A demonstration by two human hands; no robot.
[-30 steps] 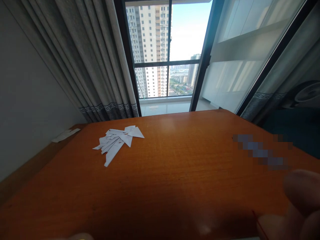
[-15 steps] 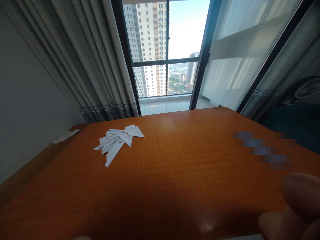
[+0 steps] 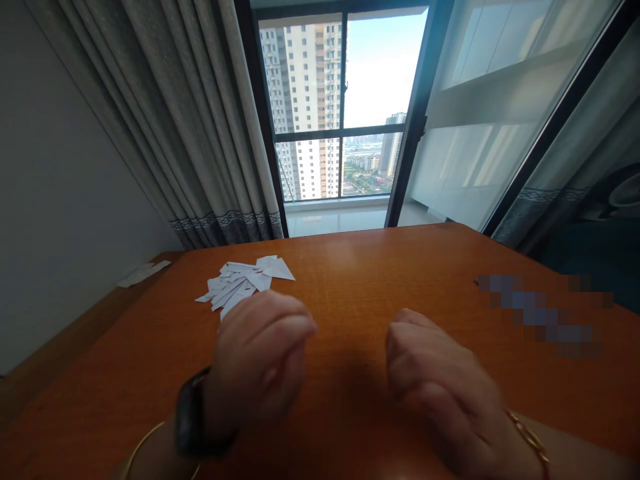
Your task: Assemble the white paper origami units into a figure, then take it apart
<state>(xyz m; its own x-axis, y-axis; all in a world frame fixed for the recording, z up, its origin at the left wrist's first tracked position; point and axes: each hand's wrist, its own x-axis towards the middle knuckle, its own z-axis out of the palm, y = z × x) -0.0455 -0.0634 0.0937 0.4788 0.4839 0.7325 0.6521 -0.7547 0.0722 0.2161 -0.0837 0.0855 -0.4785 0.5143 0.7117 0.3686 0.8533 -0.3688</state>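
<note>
Both hands hover over an orange-brown wooden table (image 3: 350, 267). My left hand (image 3: 265, 360), with a dark watch (image 3: 193, 413) and a thin gold bangle at the wrist, has its fingers curled closed; nothing shows in them. It overlaps the near end of a pile of white paper pieces (image 3: 245, 280). To the right, apart from it, my right hand (image 3: 440, 387) is also curled into a fist, with a gold bracelet (image 3: 530, 440) at its wrist. Its palm side is turned away, and no object is visible in it.
At the table's right lies a pixelated, unrecognisable item (image 3: 540, 317). A pale strip (image 3: 144, 274) rests by the left wall. Grey curtains (image 3: 165, 120) and a window stand behind the table. A fan (image 3: 625, 190) is at the far right.
My left hand has come up into view almost from out of frame. My right hand has moved left from the lower right corner. The whole view has shifted slightly; the paper pile lies as before.
</note>
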